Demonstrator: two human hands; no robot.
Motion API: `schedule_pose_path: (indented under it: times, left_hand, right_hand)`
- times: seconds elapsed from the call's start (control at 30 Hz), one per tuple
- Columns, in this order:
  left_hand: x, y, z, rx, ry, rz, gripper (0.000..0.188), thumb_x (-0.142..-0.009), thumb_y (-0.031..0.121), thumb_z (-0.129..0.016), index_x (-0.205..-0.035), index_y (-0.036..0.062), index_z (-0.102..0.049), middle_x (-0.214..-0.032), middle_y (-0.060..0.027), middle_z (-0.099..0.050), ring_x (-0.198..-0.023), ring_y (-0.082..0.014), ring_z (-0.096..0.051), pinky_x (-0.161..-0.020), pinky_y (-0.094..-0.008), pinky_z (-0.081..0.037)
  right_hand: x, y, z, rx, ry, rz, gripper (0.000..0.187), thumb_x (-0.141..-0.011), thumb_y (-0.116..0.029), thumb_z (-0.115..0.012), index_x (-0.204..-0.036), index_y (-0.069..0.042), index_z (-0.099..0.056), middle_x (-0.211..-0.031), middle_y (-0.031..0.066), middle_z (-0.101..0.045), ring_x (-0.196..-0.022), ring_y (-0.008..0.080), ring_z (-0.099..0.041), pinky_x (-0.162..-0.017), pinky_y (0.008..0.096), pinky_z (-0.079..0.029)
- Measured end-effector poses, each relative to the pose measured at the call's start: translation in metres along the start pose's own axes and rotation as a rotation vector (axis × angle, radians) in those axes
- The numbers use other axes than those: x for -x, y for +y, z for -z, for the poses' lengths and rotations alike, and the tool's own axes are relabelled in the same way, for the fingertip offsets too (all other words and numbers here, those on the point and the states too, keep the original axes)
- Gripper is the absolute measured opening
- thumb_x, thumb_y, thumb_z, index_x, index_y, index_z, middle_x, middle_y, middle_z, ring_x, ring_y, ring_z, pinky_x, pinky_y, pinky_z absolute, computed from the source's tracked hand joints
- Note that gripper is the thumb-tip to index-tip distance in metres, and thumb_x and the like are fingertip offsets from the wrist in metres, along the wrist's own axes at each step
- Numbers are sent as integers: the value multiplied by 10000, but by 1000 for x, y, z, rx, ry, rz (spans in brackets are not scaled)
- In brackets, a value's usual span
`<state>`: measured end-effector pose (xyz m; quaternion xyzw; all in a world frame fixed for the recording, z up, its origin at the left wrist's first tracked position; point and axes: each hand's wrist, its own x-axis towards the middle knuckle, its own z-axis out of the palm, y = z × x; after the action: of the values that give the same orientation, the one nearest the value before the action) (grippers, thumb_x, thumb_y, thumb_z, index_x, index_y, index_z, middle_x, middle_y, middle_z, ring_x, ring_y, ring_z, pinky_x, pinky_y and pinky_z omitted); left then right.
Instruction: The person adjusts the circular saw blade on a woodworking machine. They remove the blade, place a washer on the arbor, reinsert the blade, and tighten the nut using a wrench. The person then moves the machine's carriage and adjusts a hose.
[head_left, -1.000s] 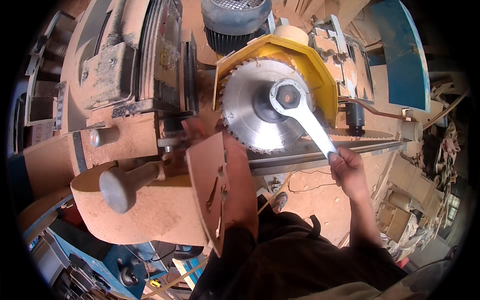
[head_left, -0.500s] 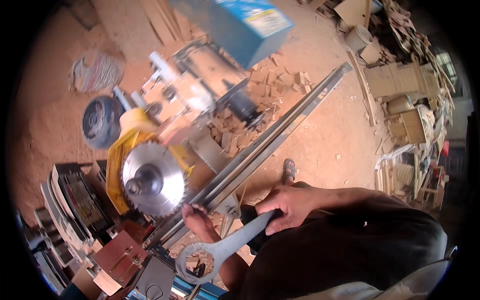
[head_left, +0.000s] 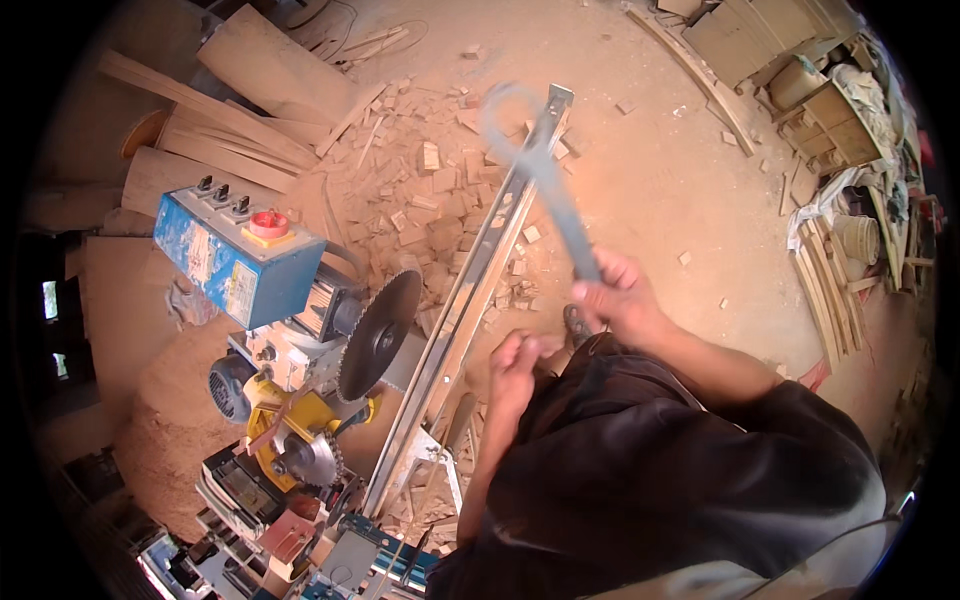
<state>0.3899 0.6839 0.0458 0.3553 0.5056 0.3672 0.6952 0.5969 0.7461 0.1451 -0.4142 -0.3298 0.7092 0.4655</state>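
A large grey ring spanner is raised in my right hand, which grips the end of its handle. The spanner's ring end points up and away, over the far end of the long metal rail, and is smeared by motion. My left hand is in front of my body, right of the rail. Its fingers are curled in, and whatever they may hold cannot be made out. Left of the rail are a large dark circular saw blade and a smaller shiny saw blade beside a yellow guard.
The long metal rail runs diagonally between me and the blades. A blue control box with a red button stands above the machine. Wood offcuts cover the floor beyond. Boards lie far left, slats at the right.
My right hand has swung the spanner up and away from near the small blade. My left hand has drawn back from the rail near that blade. The view has shifted, showing the control box and large blade.
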Motion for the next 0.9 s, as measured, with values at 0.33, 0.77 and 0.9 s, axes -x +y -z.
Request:
schedule_pose_path:
  times: [0.33, 0.77, 0.9]
  left_hand:
    - [-99, 22, -85, -242, -642, 49, 210, -1031, 144, -533, -1105, -34, -614, -946, -119, -728, -870, -206, -690, -816, -335, -535]
    - [-311, 138, -146, -1449, -261, -584, 107, -852, 62, -599, -919, -7, -646, -865, -210, -695, -879, -391, -641, -835, -480, -503]
    - [-395, 143, -157, -1632, -80, -334, 189, -778, 66, -623, -949, -11, -641, -862, -213, -695, -910, -383, -660, -855, -468, -511]
  right_hand:
    - [-36, -66, 173, -729, 521, 439, 238, -968, -137, -499, -735, -129, -454, -605, -10, -425, -458, 118, -371, -447, 288, -314]
    - [-230, -75, 350, -725, 433, 350, 78, -910, -78, -625, -865, -35, -577, -776, 81, -595, -795, 248, -571, -817, 404, -485]
    - [-327, -57, 392, -839, 388, 31, 33, -916, -18, -596, -939, 5, -592, -877, 139, -637, -941, 315, -623, -966, 499, -507]
